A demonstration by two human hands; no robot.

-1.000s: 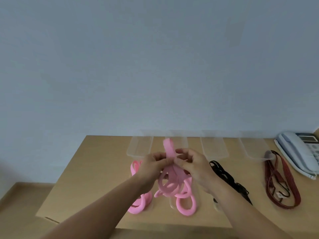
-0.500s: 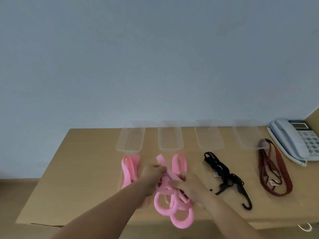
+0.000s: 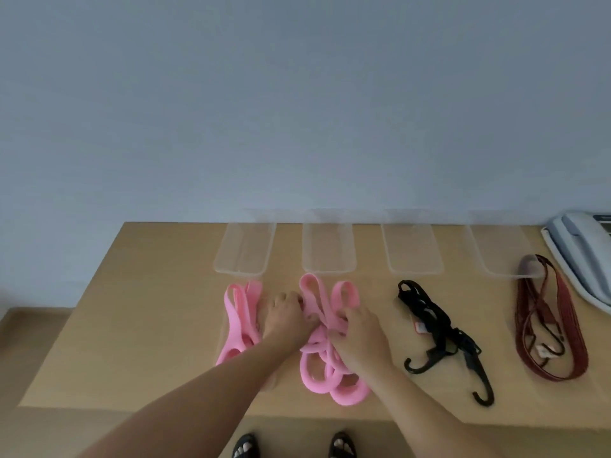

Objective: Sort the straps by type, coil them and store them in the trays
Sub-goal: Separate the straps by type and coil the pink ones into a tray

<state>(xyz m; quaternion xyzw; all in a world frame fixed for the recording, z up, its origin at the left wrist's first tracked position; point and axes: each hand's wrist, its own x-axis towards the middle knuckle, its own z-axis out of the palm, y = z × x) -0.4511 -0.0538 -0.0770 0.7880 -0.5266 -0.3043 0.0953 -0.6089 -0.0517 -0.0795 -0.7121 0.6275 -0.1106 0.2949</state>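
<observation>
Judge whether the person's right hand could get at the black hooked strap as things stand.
Probably yes: bare table separates the right hand from the black hooked strap, though its grip is on the pink straps, to be dropped first.

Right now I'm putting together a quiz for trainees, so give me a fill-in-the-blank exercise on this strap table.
The clear trays in the back row number ___. The left hand and right hand grip straps coloured ___. The black strap lies to the ___ of both hands.
Missing words: four; pink; right.
</observation>
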